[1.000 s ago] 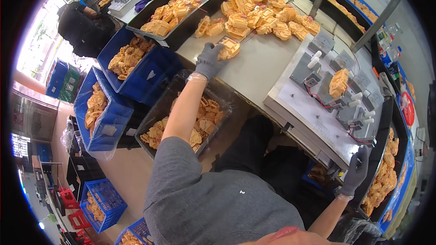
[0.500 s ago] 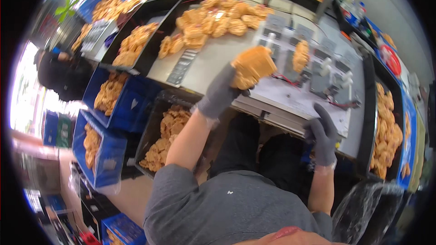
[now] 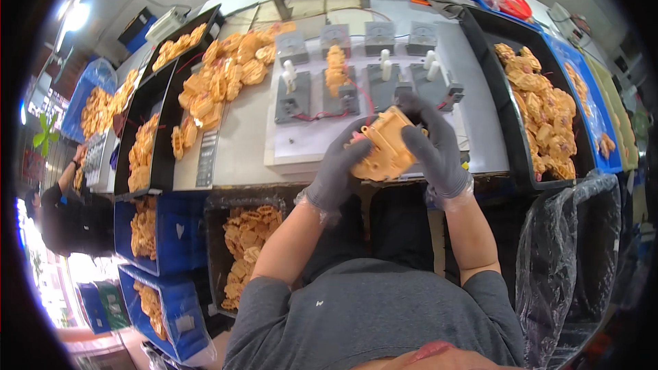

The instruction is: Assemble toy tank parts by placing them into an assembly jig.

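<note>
A tan-orange moulded plastic housing (image 3: pixel 388 152) is held between both hands above the bench's front edge. My left hand (image 3: pixel 336 173), in a dark grey glove, grips its left side, thumb on the face. My right hand (image 3: pixel 439 154), gloved alike, is closed on its right and upper side; some fingers are hidden behind it. Beyond the hands lies a white board (image 3: pixel 291 145) bearing several grey blocks with white pegs. Another tan-orange plastic piece (image 3: pixel 335 72) stands on one block, in front of a row of grey dial meters (image 3: pixel 380 35). Red wires run along the blocks.
Loose plastic pieces (image 3: pixel 233 65) are heaped at left, beside black trays (image 3: pixel 163 113). A black tray (image 3: pixel 510 113) of pieces stands at right. Below the bench are blue bins (image 3: pixel 179 233) and a plastic-lined container (image 3: pixel 548 253). A person (image 3: pixel 72 216) works far left.
My left hand has brought the housing right and down, toward my body. My right hand has risen from the bench edge and taken hold of it too. The view has turned.
</note>
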`<move>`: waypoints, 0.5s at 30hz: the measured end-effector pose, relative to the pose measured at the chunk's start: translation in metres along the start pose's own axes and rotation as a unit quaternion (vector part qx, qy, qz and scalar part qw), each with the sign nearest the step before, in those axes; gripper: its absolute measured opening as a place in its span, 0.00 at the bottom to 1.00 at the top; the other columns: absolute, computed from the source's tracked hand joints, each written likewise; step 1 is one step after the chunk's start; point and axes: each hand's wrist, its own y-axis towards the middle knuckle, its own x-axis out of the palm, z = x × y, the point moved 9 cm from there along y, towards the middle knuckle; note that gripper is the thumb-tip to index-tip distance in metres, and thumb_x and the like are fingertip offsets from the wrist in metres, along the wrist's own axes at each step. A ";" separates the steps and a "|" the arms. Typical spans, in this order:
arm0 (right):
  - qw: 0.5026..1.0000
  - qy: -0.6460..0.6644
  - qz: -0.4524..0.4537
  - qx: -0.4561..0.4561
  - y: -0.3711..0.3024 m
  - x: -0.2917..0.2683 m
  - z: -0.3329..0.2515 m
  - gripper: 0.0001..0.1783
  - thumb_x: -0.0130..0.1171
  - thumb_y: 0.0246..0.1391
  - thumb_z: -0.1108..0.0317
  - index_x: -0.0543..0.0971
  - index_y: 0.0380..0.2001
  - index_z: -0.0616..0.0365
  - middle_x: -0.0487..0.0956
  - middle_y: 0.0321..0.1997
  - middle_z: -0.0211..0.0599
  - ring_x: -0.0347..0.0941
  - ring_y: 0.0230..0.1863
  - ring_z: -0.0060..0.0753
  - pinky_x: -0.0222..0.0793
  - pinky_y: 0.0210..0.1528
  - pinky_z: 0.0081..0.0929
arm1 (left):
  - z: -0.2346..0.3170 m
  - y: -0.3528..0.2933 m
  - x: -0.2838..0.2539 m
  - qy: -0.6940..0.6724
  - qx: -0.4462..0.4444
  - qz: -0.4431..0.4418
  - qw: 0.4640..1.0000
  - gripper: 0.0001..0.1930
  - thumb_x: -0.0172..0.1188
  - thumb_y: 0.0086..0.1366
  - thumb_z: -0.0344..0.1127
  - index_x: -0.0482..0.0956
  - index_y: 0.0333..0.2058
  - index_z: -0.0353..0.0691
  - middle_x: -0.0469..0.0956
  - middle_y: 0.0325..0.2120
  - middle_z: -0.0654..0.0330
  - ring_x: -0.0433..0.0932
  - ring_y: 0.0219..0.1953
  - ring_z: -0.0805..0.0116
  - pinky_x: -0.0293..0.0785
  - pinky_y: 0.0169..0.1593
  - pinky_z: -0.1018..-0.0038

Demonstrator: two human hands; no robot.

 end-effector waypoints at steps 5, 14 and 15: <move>0.892 -0.285 0.345 -0.057 -0.013 -0.102 0.037 0.23 0.57 0.50 0.71 0.70 0.51 0.63 0.72 0.34 0.33 0.68 0.33 0.21 0.68 0.33 0.20 | 0.031 0.036 0.017 -0.052 0.055 0.044 0.996 0.30 0.52 0.58 0.42 0.60 0.56 0.33 0.69 0.47 0.53 0.74 0.44 0.63 0.74 0.37 0.73; 0.976 -0.001 0.217 -0.033 -0.014 -0.101 0.092 0.22 0.59 0.42 0.78 0.70 0.44 0.61 0.72 0.32 0.28 0.67 0.31 0.16 0.66 0.32 0.15 | 0.048 0.167 0.084 0.529 0.321 0.069 0.782 0.19 0.53 0.59 0.40 0.71 0.44 0.33 0.66 0.48 0.46 0.72 0.46 0.52 0.71 0.46 0.65; 0.979 0.031 0.195 -0.040 -0.012 -0.100 0.093 0.20 0.60 0.42 0.78 0.71 0.42 0.61 0.72 0.32 0.27 0.66 0.30 0.15 0.66 0.32 0.15 | 0.041 0.177 0.087 0.568 0.335 0.073 0.749 0.20 0.54 0.58 0.42 0.71 0.45 0.33 0.66 0.48 0.44 0.72 0.46 0.51 0.70 0.47 0.65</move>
